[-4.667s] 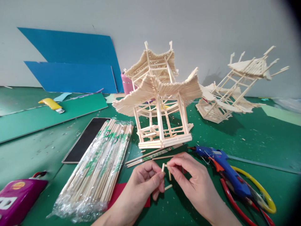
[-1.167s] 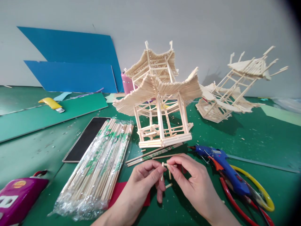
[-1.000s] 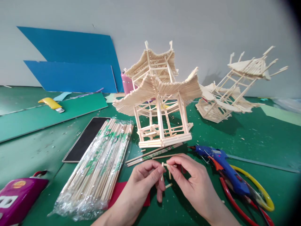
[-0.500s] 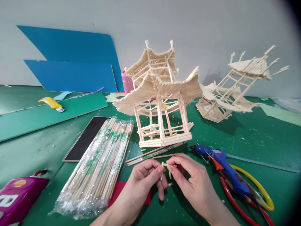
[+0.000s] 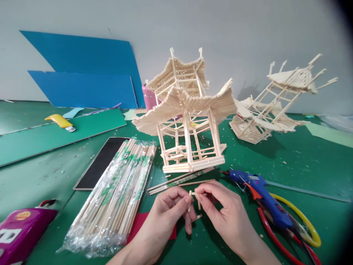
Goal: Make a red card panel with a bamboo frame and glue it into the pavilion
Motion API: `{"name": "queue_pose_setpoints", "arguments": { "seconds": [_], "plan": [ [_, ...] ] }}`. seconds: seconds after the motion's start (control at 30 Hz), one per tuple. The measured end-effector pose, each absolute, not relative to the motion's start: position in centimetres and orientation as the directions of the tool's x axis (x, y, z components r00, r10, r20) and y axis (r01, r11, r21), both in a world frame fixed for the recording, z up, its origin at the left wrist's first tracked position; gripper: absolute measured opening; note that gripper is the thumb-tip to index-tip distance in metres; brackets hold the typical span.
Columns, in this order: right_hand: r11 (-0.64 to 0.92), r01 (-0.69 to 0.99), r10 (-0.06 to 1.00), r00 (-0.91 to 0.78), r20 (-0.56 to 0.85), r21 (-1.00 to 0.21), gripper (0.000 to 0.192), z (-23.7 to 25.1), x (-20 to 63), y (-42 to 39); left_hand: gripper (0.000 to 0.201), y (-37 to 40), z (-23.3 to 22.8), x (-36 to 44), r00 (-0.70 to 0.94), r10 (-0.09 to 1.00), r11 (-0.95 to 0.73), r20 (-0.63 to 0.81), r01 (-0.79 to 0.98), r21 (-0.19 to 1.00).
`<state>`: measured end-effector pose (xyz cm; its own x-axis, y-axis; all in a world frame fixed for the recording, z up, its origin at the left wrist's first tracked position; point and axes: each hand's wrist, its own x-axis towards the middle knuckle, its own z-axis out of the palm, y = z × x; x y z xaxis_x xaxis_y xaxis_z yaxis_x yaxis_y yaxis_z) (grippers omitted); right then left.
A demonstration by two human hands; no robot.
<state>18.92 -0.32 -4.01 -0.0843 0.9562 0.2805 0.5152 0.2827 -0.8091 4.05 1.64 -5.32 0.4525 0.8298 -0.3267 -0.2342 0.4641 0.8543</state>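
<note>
I see my left hand (image 5: 168,211) and right hand (image 5: 220,209) meeting near the front edge of the green mat (image 5: 289,162), both wrists cut off by the bottom of the frame. Each hand's thumb and forefinger are pressed together on the small stick pieces (image 5: 193,195), which sit between the two hands, just this side of the pagoda model (image 5: 187,125); how the pieces join is too small for me to tell. Another short piece (image 5: 198,216) lies under my left fingers. Since half a second ago nothing has shifted but a slight curl of the left fingers. The chopstick bundle (image 5: 118,191) lies close on the left, the blue glue gun (image 5: 259,191) close on the right; open mat stretches far right, before the tilted second model (image 5: 275,106).
</note>
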Motion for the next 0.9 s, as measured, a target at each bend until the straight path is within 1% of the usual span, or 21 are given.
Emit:
{"name": "queue_pose_setpoints", "arguments": {
  "seconds": [0.13, 0.47, 0.9],
  "plan": [
    [0.288, 0.515, 0.954, -0.082, 0.288, -0.807, 0.01, -4.14, 18.89, -0.31, 0.017, 1.64, -5.15, 4.05, 0.443, 0.839, 0.441, -0.315, -0.215, 0.871],
    [0.296, 0.518, 0.951, -0.08, 0.299, -0.803, 0.01, -4.33, 18.71, -0.42, 0.021, 1.54, -5.13, 3.93, 0.392, 0.853, 0.422, -0.344, -0.129, 0.897],
    [0.293, 0.542, 0.95, -0.071, 0.305, -0.788, 0.011, -4.4, 18.61, -0.36, 0.02, 1.77, -4.87, 3.96, 0.39, 0.855, 0.422, -0.343, -0.136, 0.896]
  ]
}}
